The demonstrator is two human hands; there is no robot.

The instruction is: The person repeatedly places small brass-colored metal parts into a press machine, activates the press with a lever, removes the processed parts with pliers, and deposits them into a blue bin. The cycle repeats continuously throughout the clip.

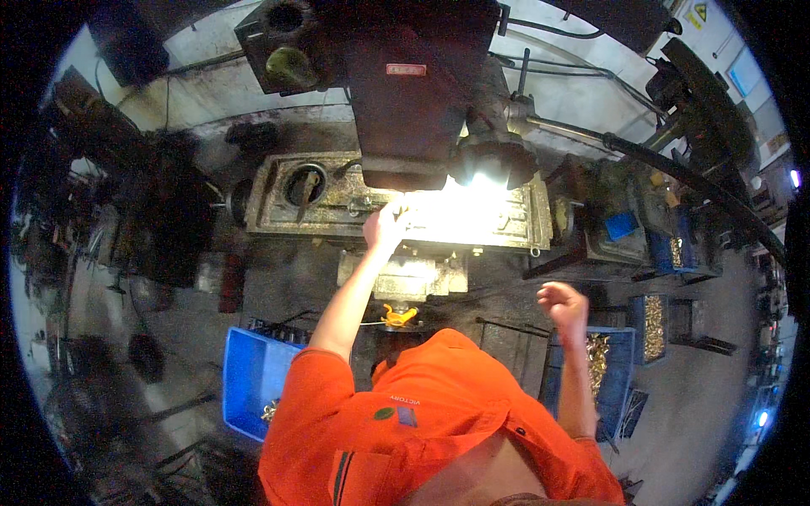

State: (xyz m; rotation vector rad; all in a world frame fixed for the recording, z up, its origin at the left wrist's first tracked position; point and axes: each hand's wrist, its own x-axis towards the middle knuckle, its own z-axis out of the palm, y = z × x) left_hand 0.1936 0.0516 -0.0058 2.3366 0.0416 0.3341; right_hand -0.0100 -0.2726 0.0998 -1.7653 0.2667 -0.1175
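Note:
My left hand [386, 226] reaches forward to the front part of a milling machine's metal table [329, 221], just left of a very bright, glaring patch. Its fingers are closed together at the work area, and glare hides whatever they grip. Above it hangs the dark machine head [409, 126], with a lit spindle area [489, 173] to the right. My right hand [564, 305] is raised in front of the table's right end, its fingers curled in. Anything inside that hand is hidden. Below it stands a blue bin [620, 358] with small brass-coloured parts [596, 358].
Another blue bin [245, 379] stands at my left, a few brass-coloured parts in its corner. Farther right are a crate of brass-coloured parts [654, 325] and a blue tray [621, 225]. A yellow-orange handle [399, 316] sits below the table. A black hose [675, 173] arches across the right.

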